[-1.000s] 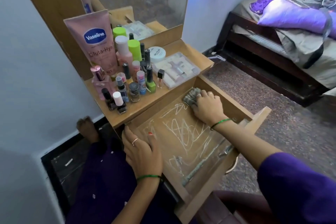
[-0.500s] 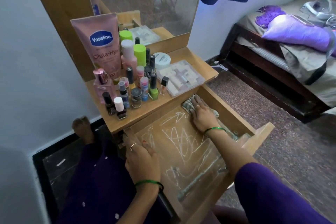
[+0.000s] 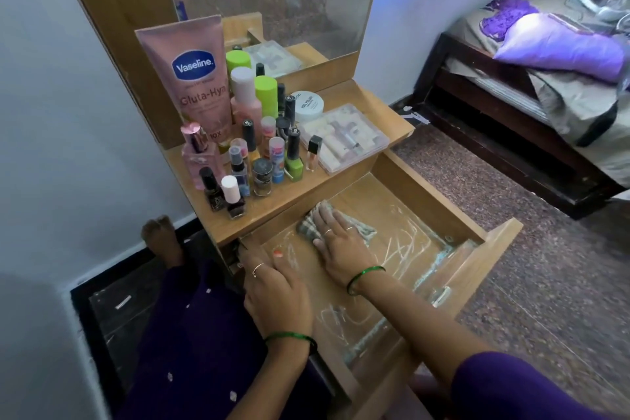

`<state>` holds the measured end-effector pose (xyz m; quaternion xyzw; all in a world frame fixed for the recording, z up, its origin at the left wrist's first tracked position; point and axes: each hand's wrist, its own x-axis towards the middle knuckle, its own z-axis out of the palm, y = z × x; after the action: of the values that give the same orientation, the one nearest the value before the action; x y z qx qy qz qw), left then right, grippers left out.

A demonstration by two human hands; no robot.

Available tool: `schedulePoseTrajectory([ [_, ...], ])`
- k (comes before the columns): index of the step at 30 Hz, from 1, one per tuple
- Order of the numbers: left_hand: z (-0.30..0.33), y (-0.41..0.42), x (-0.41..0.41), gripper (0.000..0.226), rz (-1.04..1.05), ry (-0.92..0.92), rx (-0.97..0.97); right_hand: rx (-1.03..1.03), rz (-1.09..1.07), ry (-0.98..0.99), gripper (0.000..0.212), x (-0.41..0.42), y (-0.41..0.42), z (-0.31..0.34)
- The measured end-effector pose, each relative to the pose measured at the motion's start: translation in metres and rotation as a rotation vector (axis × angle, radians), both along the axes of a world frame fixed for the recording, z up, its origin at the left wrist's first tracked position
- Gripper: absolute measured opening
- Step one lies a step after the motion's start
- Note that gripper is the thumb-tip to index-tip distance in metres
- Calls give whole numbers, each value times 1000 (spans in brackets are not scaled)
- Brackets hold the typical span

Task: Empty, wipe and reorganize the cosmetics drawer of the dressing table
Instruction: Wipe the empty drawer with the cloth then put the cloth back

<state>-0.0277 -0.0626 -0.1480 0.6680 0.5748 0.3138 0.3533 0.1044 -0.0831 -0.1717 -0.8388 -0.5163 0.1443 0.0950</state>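
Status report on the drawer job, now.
Right hand flat, pressing cloth at drawer back-left. Left hand gripping drawer's left edge. Cosmetics out on tabletop. Nothing blocking.

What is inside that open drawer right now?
Inside the drawer lies a clear liner with white scribble marks. The right hand presses a cloth flat on it. No cosmetics show; the part under hand and cloth is hidden.

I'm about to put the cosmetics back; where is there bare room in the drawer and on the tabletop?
Free: the open wooden drawer floor between the right hand, pressing the striped grey cloth, and the right wall. The left hand holds the left wall. Crowded: the wooden tabletop, with small bottles and the clear plastic box.
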Motion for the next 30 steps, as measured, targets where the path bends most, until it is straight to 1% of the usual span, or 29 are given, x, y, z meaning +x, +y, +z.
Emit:
schedulePoseTrajectory([
  [6, -1, 3, 1, 66, 13, -60, 7, -13, 138, 49, 60, -27, 2, -8],
  [9, 0, 2, 0, 67, 10, -61, 9, -45, 254, 78, 74, -35, 5, -13],
  [10, 0, 2, 1, 66, 11, -57, 9, -60, 290, 76, 74, -35, 6, -14],
  [13, 0, 1, 1, 67, 19, -63, 6, -52, 316, 115, 59, -30, 3, -2],
  [16, -1, 2, 0, 66, 15, -40, 15, -29, 407, 123, 61, -26, -1, 9],
  [17, -2, 3, 0, 64, 9, -25, 14, -46, 446, 128, 64, -23, -4, 8],
  [19, -4, 3, -1, 61, -1, 5, -2, -151, 525, 113, 68, -15, -11, 11],
  [21, -6, 4, -1, 60, -12, 27, -18, -249, 583, 76, 67, -9, -20, 14],
  [23, -9, 5, -2, 62, -25, 33, -13, -298, 601, 51, 65, -6, -29, 14],
  [25, -11, 5, -3, 59, -29, 35, -5, -348, 609, 25, 61, -8, -34, 12],
  [28, -14, 6, -3, 55, -26, 37, -7, -413, 617, -45, 45, -10, -36, 18],
  [30, -14, 6, -4, 54, -26, 41, -7, -358, 655, -44, 45, -13, -38, 23],
])
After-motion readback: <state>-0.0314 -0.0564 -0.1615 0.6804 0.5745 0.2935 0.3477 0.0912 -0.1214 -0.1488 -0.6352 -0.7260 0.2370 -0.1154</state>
